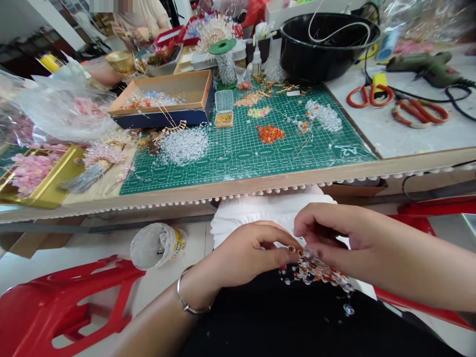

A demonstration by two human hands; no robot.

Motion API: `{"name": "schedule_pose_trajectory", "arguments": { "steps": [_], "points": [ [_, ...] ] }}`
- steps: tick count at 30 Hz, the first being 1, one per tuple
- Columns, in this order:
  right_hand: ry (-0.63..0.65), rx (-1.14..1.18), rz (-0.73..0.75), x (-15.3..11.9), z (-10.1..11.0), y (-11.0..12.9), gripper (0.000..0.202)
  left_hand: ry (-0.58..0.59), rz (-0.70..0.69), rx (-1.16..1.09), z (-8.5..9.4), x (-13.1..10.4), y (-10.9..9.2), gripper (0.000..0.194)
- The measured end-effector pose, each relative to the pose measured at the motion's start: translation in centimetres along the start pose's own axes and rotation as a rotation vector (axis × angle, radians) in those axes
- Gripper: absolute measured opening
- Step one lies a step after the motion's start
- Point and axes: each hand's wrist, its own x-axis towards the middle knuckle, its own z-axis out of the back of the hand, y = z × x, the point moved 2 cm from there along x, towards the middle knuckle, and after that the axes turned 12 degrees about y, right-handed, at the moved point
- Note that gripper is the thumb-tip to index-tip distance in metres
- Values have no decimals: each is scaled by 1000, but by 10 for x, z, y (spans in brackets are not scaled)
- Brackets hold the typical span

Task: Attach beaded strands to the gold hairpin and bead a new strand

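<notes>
Over my lap, below the table edge, both hands hold a beaded hair ornament [320, 273] with clear and orange beads on thin strands. My left hand [256, 250] pinches its upper end between thumb and forefinger, where small gold pieces show. My right hand [334, 238] closes on the same end from the right, its fingertips partly hidden behind the thumb. Bead strands hang down over dark cloth [267, 317]. On the green cutting mat [238, 163] lie a heap of clear beads [185, 145], orange beads [270, 133] and a wired bead piece [303, 126].
A cardboard box [163, 99] of beads stands behind the mat, near a wire spool [225, 64] and black basin [327, 47]. Pliers [370, 95], scissors [420, 113] and a glue gun [427, 67] lie right. A red stool [70, 297] and bucket [148, 246] stand below; another person [141, 25] is behind.
</notes>
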Motion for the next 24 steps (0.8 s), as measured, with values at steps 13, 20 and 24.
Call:
{"name": "schedule_pose_trajectory", "arguments": {
  "steps": [13,20,24],
  "points": [
    [170,253,286,11,37,-37,18,-59,-103,-193,4,-7,6,22],
    [295,160,400,9,33,-40,9,-42,-181,-74,3,-4,2,14],
    [239,147,408,9,35,-37,7,-48,-175,-28,3,-5,1,14]
  ]
}}
